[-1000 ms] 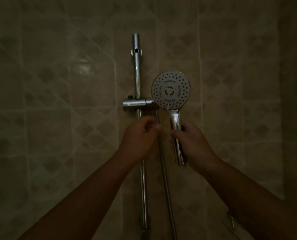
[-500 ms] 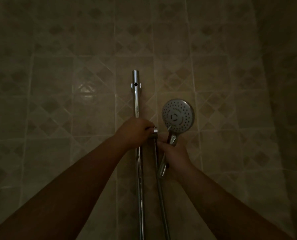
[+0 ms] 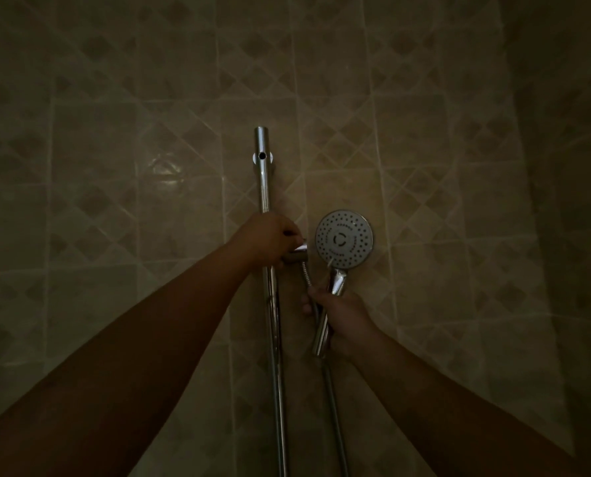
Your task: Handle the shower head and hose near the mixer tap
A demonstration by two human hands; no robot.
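Note:
A chrome vertical shower rail (image 3: 263, 180) runs down the tiled wall. My left hand (image 3: 270, 241) grips the sliding holder (image 3: 297, 257) on that rail. My right hand (image 3: 342, 318) holds the chrome handle of a round hand shower (image 3: 344, 239), whose spray face points toward me just right of the holder. A metal hose (image 3: 307, 277) runs from beside the holder down behind my right hand and continues below it.
Beige tiles with a diamond pattern cover the wall (image 3: 115, 201). A second wall (image 3: 569, 201) meets it in a corner at the right. The room is dim.
My left hand rose from below the holder to close around it. The hand shower now sits lower in the view and stands more upright than half a second ago; the camera tilted up.

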